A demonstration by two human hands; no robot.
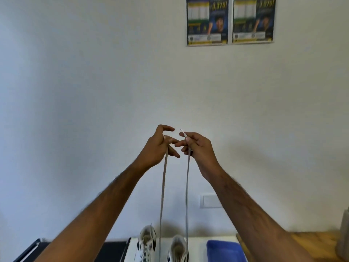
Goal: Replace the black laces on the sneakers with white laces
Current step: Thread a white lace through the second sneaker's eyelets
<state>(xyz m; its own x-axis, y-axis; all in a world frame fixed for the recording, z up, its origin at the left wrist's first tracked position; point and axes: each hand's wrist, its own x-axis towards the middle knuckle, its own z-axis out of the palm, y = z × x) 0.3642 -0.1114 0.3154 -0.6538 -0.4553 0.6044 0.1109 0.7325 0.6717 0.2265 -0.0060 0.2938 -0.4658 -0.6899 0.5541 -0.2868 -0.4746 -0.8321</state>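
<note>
Two posters (230, 20) side by side on the white wall (75, 82), high above the fingers & a bit to the right; both blue/yellow w/ printed text too blurred to read. White wall plate (209, 200) below the fingers, slightly right. Blue tray (225, 249) far below the fingers, to the right, on a white surface (198, 242). Wooden bench (317, 241) further right at the bottom edge, w/ a greyish object (344, 237) at the far right edge, cut off, can't tell what it is. Black furniture piece (113, 249) far below & left of the fingers, partly hidden.
</note>
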